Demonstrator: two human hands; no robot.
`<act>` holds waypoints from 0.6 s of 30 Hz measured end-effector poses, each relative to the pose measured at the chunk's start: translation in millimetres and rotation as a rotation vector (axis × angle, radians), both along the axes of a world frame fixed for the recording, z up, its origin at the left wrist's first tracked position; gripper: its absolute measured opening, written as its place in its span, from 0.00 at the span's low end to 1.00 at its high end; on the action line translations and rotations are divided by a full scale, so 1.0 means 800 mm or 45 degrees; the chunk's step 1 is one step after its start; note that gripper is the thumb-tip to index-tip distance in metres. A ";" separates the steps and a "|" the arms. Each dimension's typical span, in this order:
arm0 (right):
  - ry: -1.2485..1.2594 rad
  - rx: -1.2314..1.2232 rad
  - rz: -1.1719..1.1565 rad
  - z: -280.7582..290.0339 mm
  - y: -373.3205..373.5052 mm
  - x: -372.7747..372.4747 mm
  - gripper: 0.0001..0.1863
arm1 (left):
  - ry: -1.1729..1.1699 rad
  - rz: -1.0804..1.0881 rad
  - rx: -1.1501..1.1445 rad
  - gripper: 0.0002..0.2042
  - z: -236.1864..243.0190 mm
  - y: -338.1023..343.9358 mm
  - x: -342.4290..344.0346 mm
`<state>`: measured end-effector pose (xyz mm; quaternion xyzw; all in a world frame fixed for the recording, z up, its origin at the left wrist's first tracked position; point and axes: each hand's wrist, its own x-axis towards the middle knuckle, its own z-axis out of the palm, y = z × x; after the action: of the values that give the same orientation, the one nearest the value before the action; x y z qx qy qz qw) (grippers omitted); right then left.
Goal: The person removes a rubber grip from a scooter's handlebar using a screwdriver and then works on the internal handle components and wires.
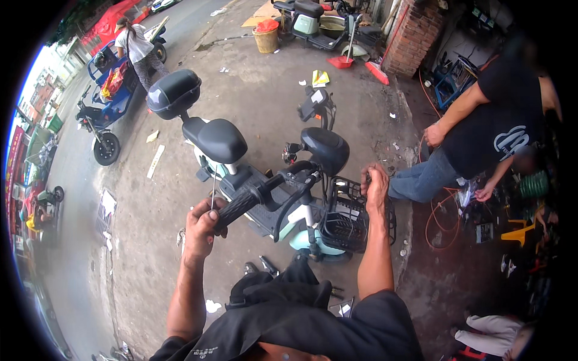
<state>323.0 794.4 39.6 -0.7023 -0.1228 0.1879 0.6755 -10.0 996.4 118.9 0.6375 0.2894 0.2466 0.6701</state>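
A pale mint electric scooter (319, 243) stands in front of me, its black handlebar grip (241, 207) pointing toward my left hand (201, 227). That hand is closed around a thin-shafted screwdriver (214, 188), whose metal shaft points up beside the grip; its handle is hidden in my fingers. My right hand (376, 182) is raised above the black wire basket (349, 225), fingers curled together. Something small and dark may be between them, but I cannot make it out. The black seat (220, 141) and top box (174, 94) are beyond the handlebar.
A person in a black shirt (481, 132) stands at the right by orange hoses (442, 222) and a yellow stool (519, 231). A blue cargo tricycle (111, 99) and another person (139, 51) are at the far left. A bucket (265, 40), red dustpan (341, 62) and parked scooter (310, 27) stand at the back.
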 end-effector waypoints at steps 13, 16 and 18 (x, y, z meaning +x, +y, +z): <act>1.195 0.999 0.208 -0.054 0.071 -0.127 0.15 | 0.072 0.077 -0.049 0.26 0.006 -0.002 0.005; 1.271 0.786 0.178 -0.090 0.049 -0.174 0.11 | 0.152 0.064 0.029 0.28 0.015 0.000 0.006; 1.286 0.713 0.120 -0.102 0.055 -0.188 0.11 | 0.268 0.047 0.114 0.29 0.018 0.001 0.013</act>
<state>172.5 838.5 -42.0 -0.3138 0.1386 0.4900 0.8014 0.0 997.6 133.5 0.6837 0.3586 0.2035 0.6021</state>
